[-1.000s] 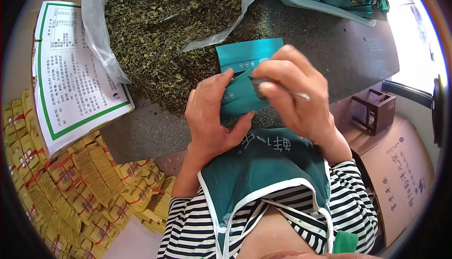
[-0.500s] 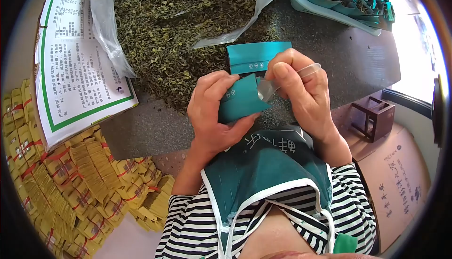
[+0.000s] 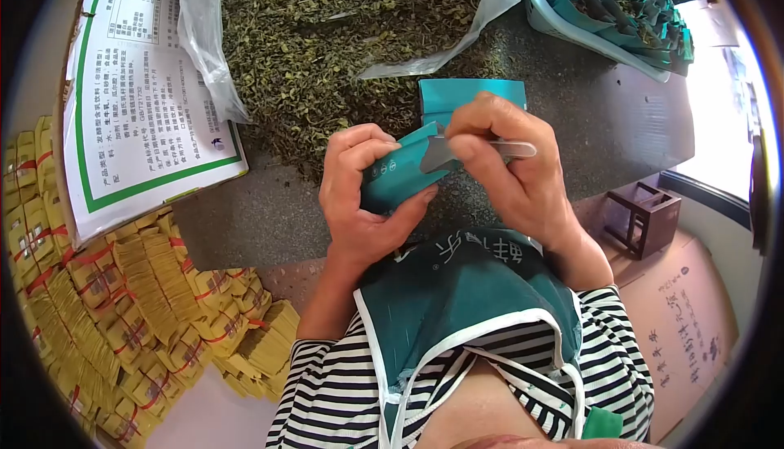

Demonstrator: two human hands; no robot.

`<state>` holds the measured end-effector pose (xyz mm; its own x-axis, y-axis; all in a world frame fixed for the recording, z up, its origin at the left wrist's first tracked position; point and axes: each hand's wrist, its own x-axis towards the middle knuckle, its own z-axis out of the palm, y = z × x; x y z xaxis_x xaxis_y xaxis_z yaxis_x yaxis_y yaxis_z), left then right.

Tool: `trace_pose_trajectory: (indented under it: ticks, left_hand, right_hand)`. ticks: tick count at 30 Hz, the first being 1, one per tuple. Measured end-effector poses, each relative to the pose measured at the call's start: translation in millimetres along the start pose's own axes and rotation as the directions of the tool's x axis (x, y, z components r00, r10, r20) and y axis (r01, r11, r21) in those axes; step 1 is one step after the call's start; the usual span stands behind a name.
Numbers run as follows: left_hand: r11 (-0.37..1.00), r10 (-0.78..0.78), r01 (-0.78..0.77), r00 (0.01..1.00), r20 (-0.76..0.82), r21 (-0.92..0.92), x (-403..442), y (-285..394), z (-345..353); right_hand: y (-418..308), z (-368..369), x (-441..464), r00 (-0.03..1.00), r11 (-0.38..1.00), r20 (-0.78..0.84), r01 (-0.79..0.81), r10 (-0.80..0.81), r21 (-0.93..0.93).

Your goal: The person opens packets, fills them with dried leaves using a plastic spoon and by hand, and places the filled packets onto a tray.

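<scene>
My left hand (image 3: 359, 192) is closed around a teal paper packet (image 3: 400, 171), tilted with its mouth toward the right. My right hand (image 3: 518, 155) pinches a translucent plastic spoon (image 3: 516, 149), whose handle end sticks out past the fingers. The spoon's other end is at the packet's mouth; how deep it reaches is hidden. Just behind my hands a second teal packet (image 3: 474, 92) lies flat on the dark table. Beyond them is a large heap of dried leaves (image 3: 351, 20) on a clear plastic bag (image 3: 204, 40).
A pale plastic basket (image 3: 600, 61) of filled teal packets (image 3: 625, 8) stands back right. On the left, a printed carton panel (image 3: 155, 147) leans by the dark table (image 3: 269, 220). Bundled yellow packets (image 3: 139, 302) lie lower left. At right are a small brown stool (image 3: 643, 220) and a cardboard box (image 3: 678, 318).
My right hand has turned the spoon to lie more level, its far end at the packet's mouth. The packet in my left hand has tilted further. The view has shifted slightly.
</scene>
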<state>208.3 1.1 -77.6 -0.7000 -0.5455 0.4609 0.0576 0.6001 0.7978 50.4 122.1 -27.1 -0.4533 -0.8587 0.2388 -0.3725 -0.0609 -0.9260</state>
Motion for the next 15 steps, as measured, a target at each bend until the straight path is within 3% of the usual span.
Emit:
trace_pose_trajectory:
  ticks: [5, 7, 10, 11, 12, 14, 15]
  left_hand:
    - [0.999, -0.025, 0.024, 0.998, -0.053, -0.025, 1, -4, -8]
    - [0.999, -0.021, 0.019, 0.996, -0.089, -0.026, 2, -5, -12]
    - [0.999, -0.031, 0.034, 0.985, -0.17, 0.01, 0, -9, -31]
    - [0.999, -0.049, 0.053, 0.979, -0.196, 0.014, -3, -10, -36]
    - [0.999, -0.045, 0.049, 0.978, -0.204, 0.015, -5, -11, -41]
    - [0.994, -0.089, 0.104, 0.963, -0.255, 0.044, -10, -12, -51]
    - [0.994, -0.086, 0.102, 0.961, -0.263, 0.046, -12, -12, -56]
  right_hand:
    - [-10, -11, 11, 0.988, 0.998, 0.15, 0.024, -0.032, 0.053]
    - [-12, -8, 14, 0.994, 0.997, 0.085, 0.074, -0.072, -0.019]
    - [-18, -7, 34, 0.993, 0.996, -0.102, -0.06, 0.052, -0.072]
    - [-10, -4, 44, 0.989, 0.98, -0.145, -0.006, -0.023, -0.197]
    - [-1, -2, 54, 0.99, 0.98, -0.14, 0.003, -0.032, -0.199]
    - [18, 5, 72, 0.941, 0.741, -0.114, 0.173, -0.319, -0.649]
    - [23, 8, 81, 0.948, 0.645, -0.058, 0.168, -0.314, -0.746]
